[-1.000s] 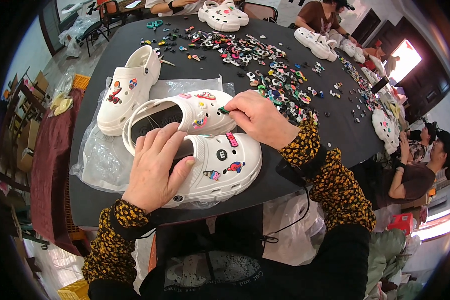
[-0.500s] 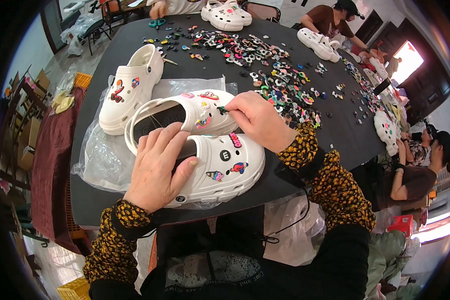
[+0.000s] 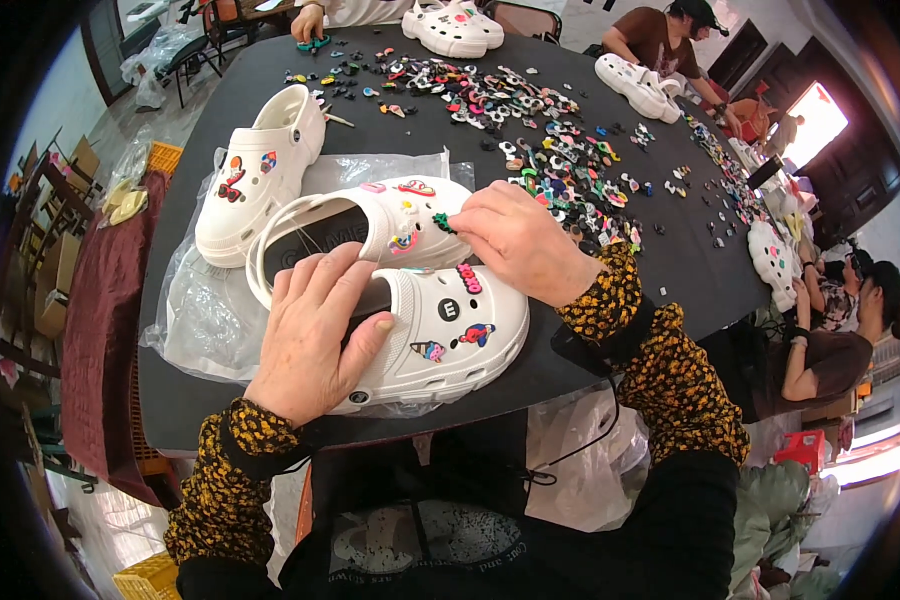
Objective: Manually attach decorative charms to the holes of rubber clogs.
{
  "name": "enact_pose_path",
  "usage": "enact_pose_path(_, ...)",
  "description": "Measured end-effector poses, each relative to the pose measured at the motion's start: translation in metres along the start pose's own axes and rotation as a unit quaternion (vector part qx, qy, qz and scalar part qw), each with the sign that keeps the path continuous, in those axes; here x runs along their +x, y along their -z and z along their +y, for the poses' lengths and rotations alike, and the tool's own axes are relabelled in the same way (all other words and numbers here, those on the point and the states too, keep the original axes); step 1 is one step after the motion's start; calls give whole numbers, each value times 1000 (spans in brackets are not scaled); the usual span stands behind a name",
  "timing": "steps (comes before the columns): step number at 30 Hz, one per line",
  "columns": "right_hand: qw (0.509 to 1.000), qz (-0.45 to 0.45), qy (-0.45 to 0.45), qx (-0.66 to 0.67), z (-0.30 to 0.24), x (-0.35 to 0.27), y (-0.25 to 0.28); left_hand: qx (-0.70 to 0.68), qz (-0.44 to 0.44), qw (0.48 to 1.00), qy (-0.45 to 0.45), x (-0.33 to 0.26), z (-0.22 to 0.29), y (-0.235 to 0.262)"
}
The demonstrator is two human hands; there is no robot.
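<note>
My right hand (image 3: 525,240) pinches a small green shoe charm (image 3: 443,223) against the upper of a white clog (image 3: 378,205). Pink, red, yellow and rainbow charms sit on that same clog. In front of it lies a second white clog (image 3: 490,375), bearing a pink lettered charm, a round black one, a red-and-blue figure and an ice-cream cone. My left hand (image 3: 310,335) grips this nearer clog by its opening, the thumb over the rim and the fingers partly hidden. A third white clog (image 3: 260,180) with a few charms stands at the left.
Clear plastic bags (image 3: 205,320) lie under the clogs on the black table (image 3: 370,140). Loose charms (image 3: 560,170) spread across the middle and far side. Other white clogs (image 3: 450,30) stand at the far edge. People work at the far side and right, one hand (image 3: 310,24) among charms.
My right fingers have shifted slightly, leaving more of the green charm showing. My left hand stays on the near clog. Across the table, another person's hand has moved down onto a teal thing.
</note>
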State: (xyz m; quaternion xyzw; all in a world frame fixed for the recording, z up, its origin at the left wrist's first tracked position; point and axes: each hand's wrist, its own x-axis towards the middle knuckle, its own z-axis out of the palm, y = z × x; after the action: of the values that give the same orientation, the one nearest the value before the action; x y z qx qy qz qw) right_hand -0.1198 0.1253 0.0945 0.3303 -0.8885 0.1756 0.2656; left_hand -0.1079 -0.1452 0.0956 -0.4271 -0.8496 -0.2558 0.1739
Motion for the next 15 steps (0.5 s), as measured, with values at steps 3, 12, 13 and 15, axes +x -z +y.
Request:
enact_pose_path(3, 998, -10, 41, -50, -2, 2, 2, -5, -1, 1000, 1, 0, -1, 0)
enact_pose_path(12, 991, -94, 53, -76, -8, 2, 12, -17, -6, 1000, -3, 0, -1, 1)
enact_pose_path(13, 989, -113, 51, -79, -9, 3, 13, -20, -12, 1000, 1, 1, 0, 1)
enact_pose_path(15, 987, -131, 52, -80, -12, 7, 13, -20, -15, 1000, -3, 1, -1, 2)
